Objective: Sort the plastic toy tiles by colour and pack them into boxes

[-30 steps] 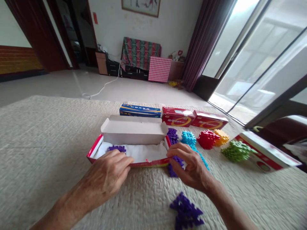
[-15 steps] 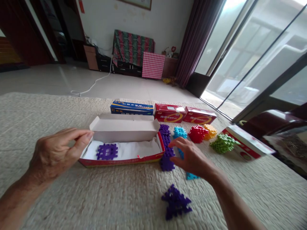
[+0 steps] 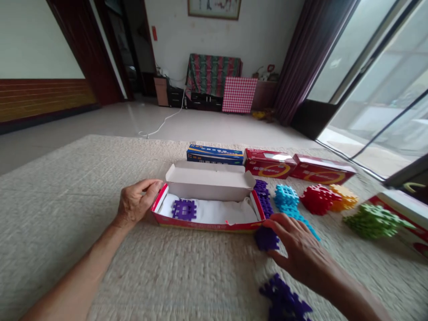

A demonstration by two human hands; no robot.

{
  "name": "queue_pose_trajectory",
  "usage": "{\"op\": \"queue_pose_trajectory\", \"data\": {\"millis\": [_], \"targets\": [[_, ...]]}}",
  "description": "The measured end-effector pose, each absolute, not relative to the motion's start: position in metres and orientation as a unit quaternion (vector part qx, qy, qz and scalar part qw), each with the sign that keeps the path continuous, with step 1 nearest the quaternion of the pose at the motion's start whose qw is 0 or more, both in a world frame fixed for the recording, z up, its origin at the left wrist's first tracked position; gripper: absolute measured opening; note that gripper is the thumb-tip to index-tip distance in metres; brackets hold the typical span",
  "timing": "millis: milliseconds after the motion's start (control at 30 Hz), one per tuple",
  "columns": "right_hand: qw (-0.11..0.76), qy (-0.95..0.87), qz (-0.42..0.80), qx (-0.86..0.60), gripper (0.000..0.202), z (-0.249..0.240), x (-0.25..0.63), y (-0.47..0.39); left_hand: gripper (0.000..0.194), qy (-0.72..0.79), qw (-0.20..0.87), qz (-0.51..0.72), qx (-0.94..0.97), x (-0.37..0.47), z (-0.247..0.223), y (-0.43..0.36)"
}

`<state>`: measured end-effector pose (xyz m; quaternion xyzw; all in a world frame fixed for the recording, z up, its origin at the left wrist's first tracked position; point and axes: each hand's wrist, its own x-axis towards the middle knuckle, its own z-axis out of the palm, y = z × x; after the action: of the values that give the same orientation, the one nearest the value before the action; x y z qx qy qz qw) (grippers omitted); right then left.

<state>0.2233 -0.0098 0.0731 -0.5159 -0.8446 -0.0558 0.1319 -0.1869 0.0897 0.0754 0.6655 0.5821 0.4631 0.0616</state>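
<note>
An open red cardboard box [image 3: 207, 225] with a white lining lies before me, its lid folded back. One purple interlocking plastic block [image 3: 184, 209] sits inside on the left. My left hand [image 3: 137, 200] pinches the box's left end. My right hand [image 3: 294, 243], thumb and fingers curled, grips a purple interlocking block [image 3: 266, 238] at the near end of a purple row [image 3: 263, 196] beside the box. More purple blocks [image 3: 284, 298] lie nearer to me. Past my right hand are light blue blocks [image 3: 286, 198], partly covered by it.
Red blocks [image 3: 317, 198], yellow blocks [image 3: 344, 196] and green blocks [image 3: 374, 220] lie in piles at the right. Behind stand a blue box [image 3: 214, 154] and two red boxes [image 3: 270, 163]. A white-and-red box [image 3: 406, 207] is at the far right. A quilted beige cover [image 3: 167, 276] lies underneath.
My right hand has come down onto the near purple block and closed around it. My left hand stays at the box's left end. The whole view has shifted as my head turned left.
</note>
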Motion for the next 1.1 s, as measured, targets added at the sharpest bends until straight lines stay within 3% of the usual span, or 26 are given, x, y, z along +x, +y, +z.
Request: {"op": "queue_pose_trajectory", "data": {"millis": [233, 467, 633, 800, 1100], "targets": [[0.156, -0.852, -0.089, -0.491, 0.043, 0.076, 0.23, -0.01, 0.054, 0.571, 0.29, 0.421, 0.642, -0.18, 0.098, 0.083], [0.196, -0.808, -0.11, -0.544, 0.045, 0.111, 0.244, -0.006, 0.059, 0.552, 0.231, 0.434, 0.674, -0.177, 0.093, 0.086], [0.252, -0.839, -0.023, -0.482, 0.043, 0.151, 0.173, 0.024, 0.045, 0.535, 0.239, 0.405, 0.702, -0.177, 0.087, 0.088], [0.193, -0.887, 0.087, -0.411, 0.045, 0.155, 0.103, 0.059, 0.048, 0.521, 0.273, 0.413, 0.695, -0.178, 0.084, 0.09], [0.13, -0.878, 0.134, -0.441, 0.04, 0.133, 0.109, 0.072, 0.049, 0.512, 0.309, 0.418, 0.684, -0.17, 0.079, 0.08]]}}
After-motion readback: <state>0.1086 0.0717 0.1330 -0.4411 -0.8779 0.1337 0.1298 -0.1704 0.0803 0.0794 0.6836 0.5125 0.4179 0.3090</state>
